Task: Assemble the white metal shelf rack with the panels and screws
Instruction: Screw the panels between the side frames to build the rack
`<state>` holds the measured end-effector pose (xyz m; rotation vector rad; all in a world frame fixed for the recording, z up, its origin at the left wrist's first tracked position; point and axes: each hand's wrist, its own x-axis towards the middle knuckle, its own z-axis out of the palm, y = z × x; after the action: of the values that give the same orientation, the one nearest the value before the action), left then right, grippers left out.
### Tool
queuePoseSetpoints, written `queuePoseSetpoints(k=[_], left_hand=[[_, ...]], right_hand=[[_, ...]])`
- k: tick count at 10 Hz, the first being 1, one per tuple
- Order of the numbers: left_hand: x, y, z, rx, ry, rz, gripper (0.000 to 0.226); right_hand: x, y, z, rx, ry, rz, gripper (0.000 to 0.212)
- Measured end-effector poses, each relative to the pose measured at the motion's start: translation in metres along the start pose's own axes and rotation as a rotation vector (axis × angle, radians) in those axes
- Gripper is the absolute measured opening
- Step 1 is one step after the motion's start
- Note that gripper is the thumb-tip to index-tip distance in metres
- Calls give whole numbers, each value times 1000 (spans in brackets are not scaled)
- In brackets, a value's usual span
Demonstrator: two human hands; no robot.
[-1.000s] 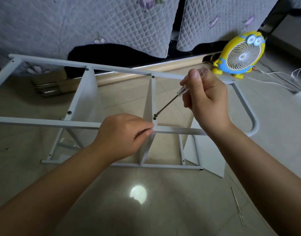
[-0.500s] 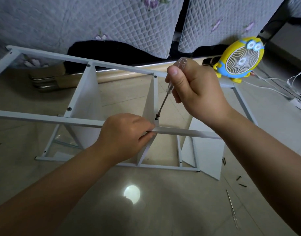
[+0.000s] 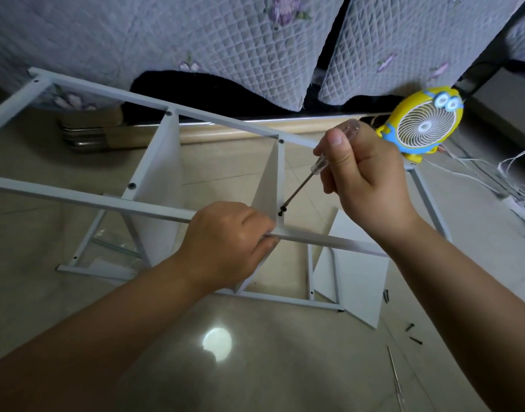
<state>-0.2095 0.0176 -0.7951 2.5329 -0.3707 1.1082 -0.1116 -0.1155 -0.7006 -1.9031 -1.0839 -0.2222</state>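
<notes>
The white metal shelf rack (image 3: 77, 196) lies on its side on the tiled floor, two white panels fixed between its rails. My left hand (image 3: 228, 242) grips the near rail just left of the middle panel (image 3: 268, 185). My right hand (image 3: 365, 176) holds a screwdriver (image 3: 301, 187) with a clear handle, its tip on a black screw (image 3: 281, 211) at the panel's lower tab. A loose white panel (image 3: 356, 281) lies under the rack's right end. Loose black screws (image 3: 411, 333) lie on the floor to the right.
A yellow cartoon desk fan (image 3: 425, 123) stands at the back right, with white cables (image 3: 511, 179) beside it. A quilted grey cover (image 3: 196, 40) hangs along the back. A thin metal rod (image 3: 393, 370) lies near the right front. Clear plastic wrap (image 3: 112, 242) lies under the rack's left part.
My right hand has swung the screwdriver handle from right to more upright while its tip stays on the screw. The view has shifted a little; my left hand keeps its grip on the rail.
</notes>
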Motion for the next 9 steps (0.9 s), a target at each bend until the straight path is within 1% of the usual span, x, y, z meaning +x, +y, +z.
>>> queuePoseSetpoints(k=[2, 3, 4, 5, 6, 7, 8, 9], left_hand=[[-2, -1, 2, 3, -3, -4, 29], [-2, -1, 2, 6, -6, 3, 28], [-2, -1, 2, 4, -3, 10, 28], [-1, -2, 3, 3, 0, 16, 28], [-2, -3, 3, -1, 0, 20, 28], [-3, -3, 4, 7, -2, 30, 28], [-4, -3, 4, 11, -4, 31, 28], [-4, -3, 4, 12, -10, 33, 30]], right_hand=[[-1, 0, -3, -28, -19, -5, 34], [-2, 0, -5, -27, -24, 23, 34], [-5, 0, -8, -4, -26, 38, 28], [-7, -1, -9, -11, -31, 39, 26], [-4, -3, -6, -26, -22, 66, 32], [-2, -3, 0, -41, 77, 150, 32], [-2, -6, 11, -53, 203, 179, 35], [2, -12, 16, -105, 223, 139, 38]])
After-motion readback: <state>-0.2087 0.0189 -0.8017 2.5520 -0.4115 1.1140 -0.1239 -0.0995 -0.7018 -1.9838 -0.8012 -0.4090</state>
